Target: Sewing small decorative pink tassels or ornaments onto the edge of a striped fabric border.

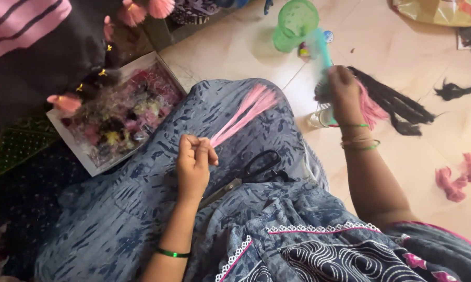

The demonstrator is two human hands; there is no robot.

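- While the blue dress [141, 209] covers the lap, the tile floor [418, 62] beside it has open room.
- Near the lap's left edge sits a white box [76, 149].
- Right hand [345, 91] grips a teal comb [321, 57].
- Left hand [193, 162] pinches pink strands [246, 112].
- Black scissors [259, 166] lie just beside it.

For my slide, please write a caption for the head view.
Left hand pinches pink fibres; right hand grips a comb.
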